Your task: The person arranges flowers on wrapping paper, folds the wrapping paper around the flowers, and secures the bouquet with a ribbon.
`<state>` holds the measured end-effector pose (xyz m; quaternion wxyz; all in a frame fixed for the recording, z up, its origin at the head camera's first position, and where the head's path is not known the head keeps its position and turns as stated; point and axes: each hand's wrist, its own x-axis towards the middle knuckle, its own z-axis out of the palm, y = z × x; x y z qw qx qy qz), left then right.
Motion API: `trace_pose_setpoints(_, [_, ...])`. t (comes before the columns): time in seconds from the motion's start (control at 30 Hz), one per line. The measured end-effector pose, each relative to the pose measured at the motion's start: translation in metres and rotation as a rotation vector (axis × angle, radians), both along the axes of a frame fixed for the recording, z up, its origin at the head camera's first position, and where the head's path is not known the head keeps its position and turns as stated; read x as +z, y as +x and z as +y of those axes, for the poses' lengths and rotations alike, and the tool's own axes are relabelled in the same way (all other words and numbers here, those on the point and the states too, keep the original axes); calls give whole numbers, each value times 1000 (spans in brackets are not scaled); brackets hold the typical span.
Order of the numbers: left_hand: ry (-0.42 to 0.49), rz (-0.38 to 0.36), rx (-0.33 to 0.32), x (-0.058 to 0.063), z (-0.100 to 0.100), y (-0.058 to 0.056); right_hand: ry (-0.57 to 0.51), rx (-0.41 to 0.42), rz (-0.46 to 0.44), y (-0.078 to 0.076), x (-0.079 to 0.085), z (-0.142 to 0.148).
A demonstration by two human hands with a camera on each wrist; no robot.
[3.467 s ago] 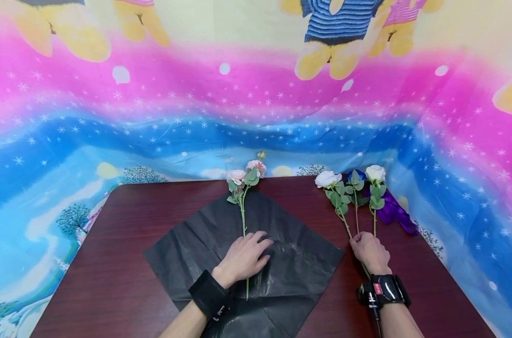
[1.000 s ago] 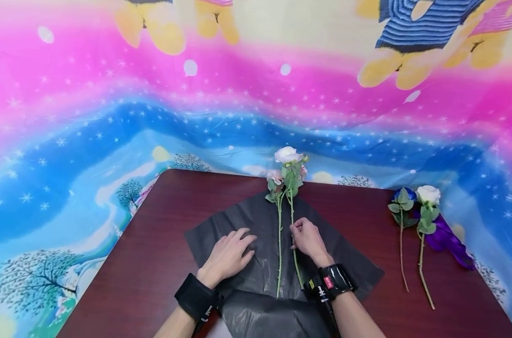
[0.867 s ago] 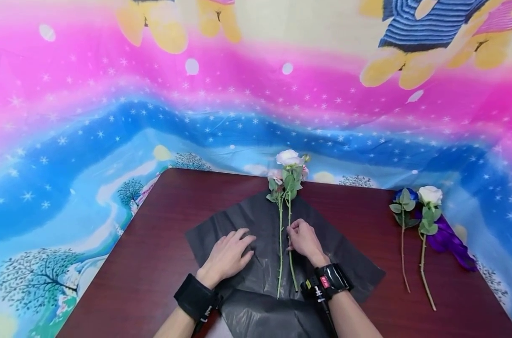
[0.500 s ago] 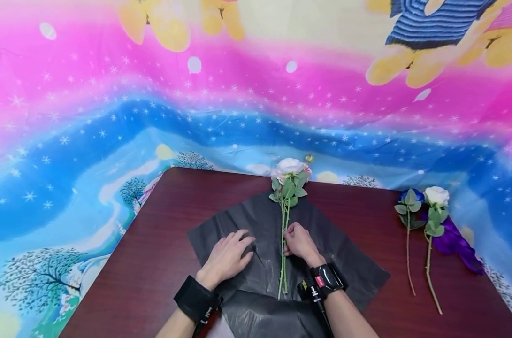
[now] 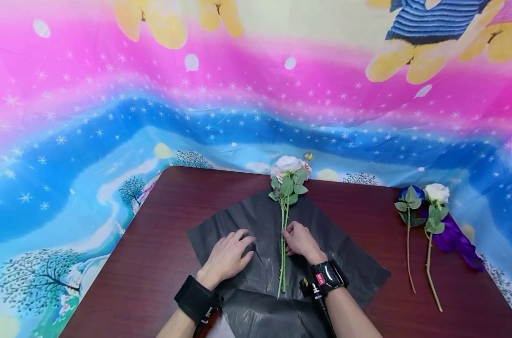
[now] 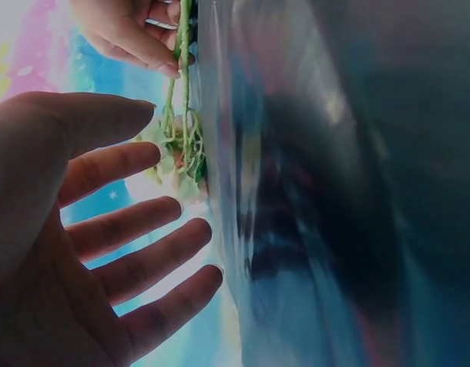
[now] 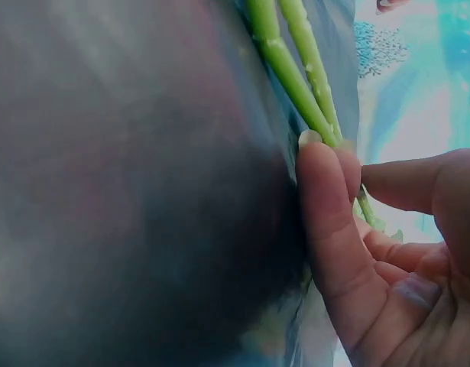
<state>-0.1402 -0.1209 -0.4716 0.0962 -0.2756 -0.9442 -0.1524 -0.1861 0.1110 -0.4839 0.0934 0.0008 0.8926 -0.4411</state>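
Observation:
My right hand (image 5: 302,241) pinches the green stem (image 7: 296,84) of a white rose (image 5: 287,165) between thumb and fingers, low over a sheet of black wrapping paper (image 5: 340,258). This rose lies alongside a pink flower (image 5: 307,170), its bloom partly covering the pink ones. Both stems run nearly parallel down the middle of the sheet. To the left of the stems, my left hand (image 5: 226,256) rests on the paper with fingers spread and holds nothing. In the left wrist view its fingers (image 6: 158,260) reach toward the paper's surface.
On the right of the dark red table (image 5: 154,253) lie a blue rose (image 5: 412,193) and another white rose (image 5: 437,193). A purple ribbon (image 5: 454,239) is bunched beside them. A printed cloth (image 5: 239,108) hangs behind the table. The paper's front part is folded over.
The right hand has brought the white rose from the right-hand group onto the paper, against the pink flower. The left hand has shifted left off the pink flower's stem.

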Motion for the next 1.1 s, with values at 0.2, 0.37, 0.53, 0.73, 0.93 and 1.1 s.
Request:
trace_pose_setpoints(0.2, [8,4,-9,4,2,-1,26,-29,-5,1,4,7])
trace_pose_setpoints(0.37, [9,18,-21,5,7,-2,157,-49,50,1,7,17])
trace_pose_setpoints(0.53, [5,23,-34,6,12,-2,243,-74,106,4,10,27])
trace_pose_setpoints(0.73, [20,46,-61,7,22,-4,275,-97,125,8,14,45])
trace_pose_setpoints(0.93, [9,64,-81,8,31,-7,259,-117,135,11,15,63])
trace_pose_setpoints(1.1, [2,66,-95,10,39,-7,250,-134,119,15,16,76])
